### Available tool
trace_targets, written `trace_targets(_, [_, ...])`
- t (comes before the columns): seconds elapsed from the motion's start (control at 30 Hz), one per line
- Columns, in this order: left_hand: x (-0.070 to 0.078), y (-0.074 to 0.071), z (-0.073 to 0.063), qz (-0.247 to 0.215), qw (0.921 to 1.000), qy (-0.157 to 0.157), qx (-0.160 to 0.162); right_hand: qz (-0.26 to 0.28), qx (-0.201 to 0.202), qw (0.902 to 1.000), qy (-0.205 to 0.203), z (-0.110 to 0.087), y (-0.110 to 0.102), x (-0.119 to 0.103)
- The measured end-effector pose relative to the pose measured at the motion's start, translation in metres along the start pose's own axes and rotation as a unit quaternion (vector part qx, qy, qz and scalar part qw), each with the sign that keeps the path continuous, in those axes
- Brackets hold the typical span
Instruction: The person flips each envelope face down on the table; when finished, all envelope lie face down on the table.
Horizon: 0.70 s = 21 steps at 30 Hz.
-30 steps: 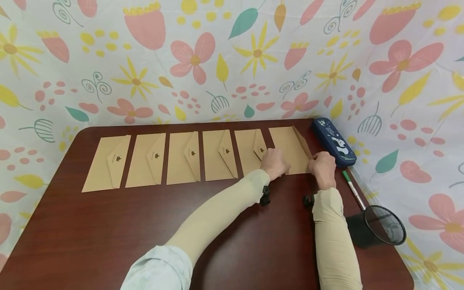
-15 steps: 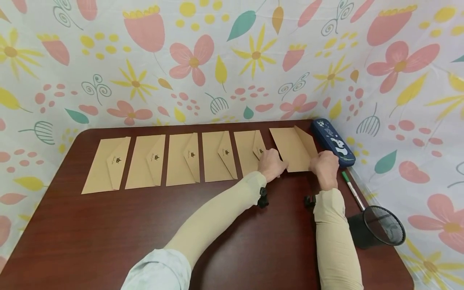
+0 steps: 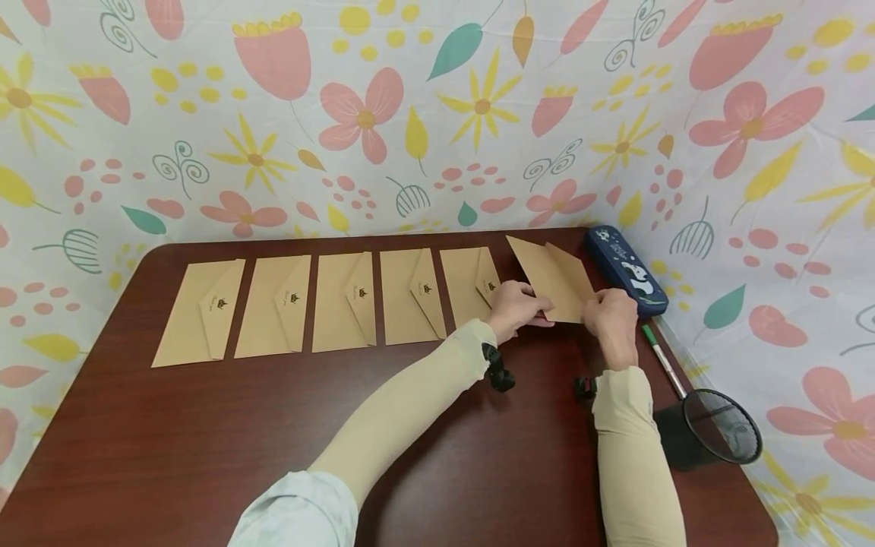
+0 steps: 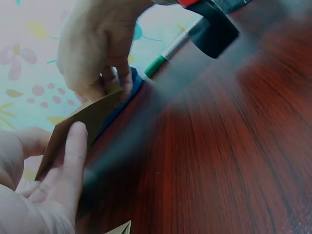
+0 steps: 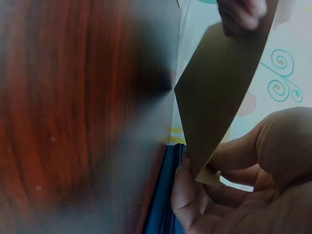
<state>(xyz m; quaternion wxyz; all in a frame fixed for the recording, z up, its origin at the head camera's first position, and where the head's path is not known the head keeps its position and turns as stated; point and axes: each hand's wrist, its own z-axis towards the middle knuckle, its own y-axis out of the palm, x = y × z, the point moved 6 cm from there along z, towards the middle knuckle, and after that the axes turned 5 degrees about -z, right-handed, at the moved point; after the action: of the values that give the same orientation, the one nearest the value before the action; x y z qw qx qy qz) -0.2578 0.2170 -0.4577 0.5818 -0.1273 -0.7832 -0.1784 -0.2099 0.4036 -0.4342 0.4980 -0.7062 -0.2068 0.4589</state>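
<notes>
1. We see the unfastened kraft envelope (image 3: 554,281) at about 3 o'clock from the middle of the head view, tilted up off the worktop (image 3: 273,441) in both hands; we cannot tell whether any edge of it touches the wood.
2. Its flap (image 3: 570,267) stands unfolded along the side toward 3 o'clock.
3. Our left hand (image 3: 519,308) is at the envelope's 8 o'clock corner, narrowed to a pinch: the left wrist view shows the thumb on one face and fingers behind the other.
4. Our right hand (image 3: 613,323) is at the 4 o'clock corner, also narrowed; in the right wrist view, thumb and fingers close round the paper's tip.
5. Toward 9 o'clock from that envelope we have a row of five closed kraft envelopes (image 3: 333,304), lying flat and apart, each with a dark crown print on its flap. Our left hand overlaps the nearest one in the head view.
6. At 3 o'clock, just beyond our right hand, lies the navy panda pencil case (image 3: 627,270).
7. At 4 o'clock lies the green-capped marker (image 3: 665,361), its white barrel reaching toward the black mesh pen cup (image 3: 683,437), between 4 and 5 o'clock.
8. Behind the worktop, at 12 o'clock, we have a flower-patterned cloth (image 3: 437,114).
</notes>
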Motion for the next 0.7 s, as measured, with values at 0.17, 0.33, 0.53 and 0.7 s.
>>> trace_targets(0.17, [0.0002,0.0016,0.0011,-0.027,0.9994,-0.016,0.014,0.011,-0.003,0.9999,-0.007,-0.0038,0.0013,-0.002])
trace_targets(0.33, [-0.002,0.0011,0.0044,-0.052,0.9985,-0.01,0.009,0.021,-0.006,0.9997,-0.007,-0.0086,-0.0009,-0.0053])
trace_targets(0.53, [-0.0031,-0.0023,0.0063,-0.102,0.9947,0.003,-0.003,0.039,0.013,0.9989,-0.024,-0.009,-0.0012,-0.0081])
trace_targets(0.7, [-0.0015,-0.0043,0.0046,-0.109,0.994,-0.002,-0.006,0.071,0.005,0.9974,-0.014,-0.0073,0.0005,-0.0064])
